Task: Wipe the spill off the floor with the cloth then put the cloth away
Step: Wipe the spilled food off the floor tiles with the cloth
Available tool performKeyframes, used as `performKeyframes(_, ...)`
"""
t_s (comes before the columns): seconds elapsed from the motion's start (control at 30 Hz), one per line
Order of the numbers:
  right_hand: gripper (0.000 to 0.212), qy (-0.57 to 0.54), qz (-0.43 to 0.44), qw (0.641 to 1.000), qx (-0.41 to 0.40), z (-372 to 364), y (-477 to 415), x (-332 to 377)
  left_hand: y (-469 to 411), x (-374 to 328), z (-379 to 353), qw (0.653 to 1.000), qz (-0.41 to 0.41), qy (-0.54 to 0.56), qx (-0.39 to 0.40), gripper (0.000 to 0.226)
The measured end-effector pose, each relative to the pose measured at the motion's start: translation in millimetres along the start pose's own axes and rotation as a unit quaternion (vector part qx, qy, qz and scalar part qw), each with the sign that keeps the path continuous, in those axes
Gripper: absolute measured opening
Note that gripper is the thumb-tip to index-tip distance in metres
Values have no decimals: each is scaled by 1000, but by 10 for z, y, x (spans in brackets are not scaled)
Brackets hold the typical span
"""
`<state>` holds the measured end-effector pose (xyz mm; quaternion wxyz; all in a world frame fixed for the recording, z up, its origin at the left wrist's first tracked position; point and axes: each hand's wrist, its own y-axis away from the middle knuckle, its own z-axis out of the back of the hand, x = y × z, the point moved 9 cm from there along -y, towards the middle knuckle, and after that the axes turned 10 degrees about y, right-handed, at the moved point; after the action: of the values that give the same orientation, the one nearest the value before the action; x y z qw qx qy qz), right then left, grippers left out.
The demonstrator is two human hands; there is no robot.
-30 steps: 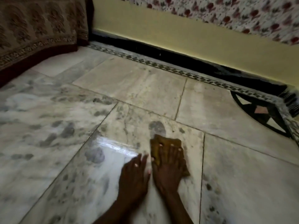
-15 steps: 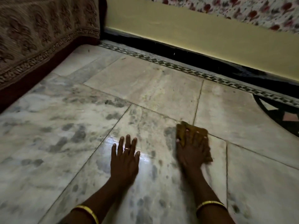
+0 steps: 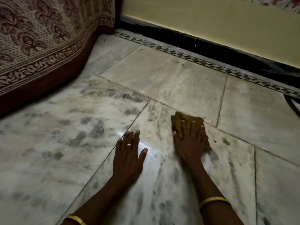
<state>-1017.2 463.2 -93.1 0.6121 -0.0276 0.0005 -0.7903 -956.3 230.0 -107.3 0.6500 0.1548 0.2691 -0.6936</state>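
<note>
A mustard-yellow cloth (image 3: 181,121) lies bunched on the marble floor (image 3: 170,78). My right hand (image 3: 189,142) presses flat on top of it, fingers spread, covering most of it. My left hand (image 3: 129,154) rests palm-down on the bare floor to the left of the cloth, fingers apart, a ring on one finger. Between the hands a wet, glossy patch (image 3: 151,151) shines on the tile. A small dark speck (image 3: 215,141) sits just right of the cloth.
A patterned bedspread (image 3: 40,46) hangs to the floor at the left. A yellow wall (image 3: 211,21) with a black skirting (image 3: 203,46) runs along the back. A dark inlay (image 3: 293,103) shows at the right edge.
My hands have spread apart: the left slid left onto bare floor, the right moved the cloth rightward and away from me. The view shifted right.
</note>
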Motion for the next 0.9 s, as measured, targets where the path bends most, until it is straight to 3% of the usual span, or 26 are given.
performKeyframes(0.17,75,-26,153,988,-11,-52,41,1474,91,77,402,986,62,131,-85,76)
performKeyframes(0.3,57,-82,296,950,-54,-46,683,2178,176,285,731,975,91,144,-140,84)
performKeyframes(0.37,55,-106,336,934,-53,-44,1039,2196,211,367,868,972,110,143,-149,85)
performKeyframes(0.53,66,-25,471,879,-66,-60,1808,1562,522,451,938,982,131,94,-95,69)
performKeyframes(0.6,62,-31,459,882,-105,27,1764,1058,752,469,888,985,143,82,-52,75)
performKeyframes(0.7,67,-35,340,936,-88,49,1341,513,1048,484,816,988,147,37,2,86)
performKeyframes(0.8,64,-45,205,978,-18,-62,1137,628,1302,368,831,989,144,33,31,102)
performKeyframes(0.87,65,-52,188,981,6,-130,1238,938,1470,246,872,985,162,53,32,97)
performKeyframes(0.9,68,-47,207,977,-5,-121,1340,1104,1531,203,899,980,185,73,32,83)
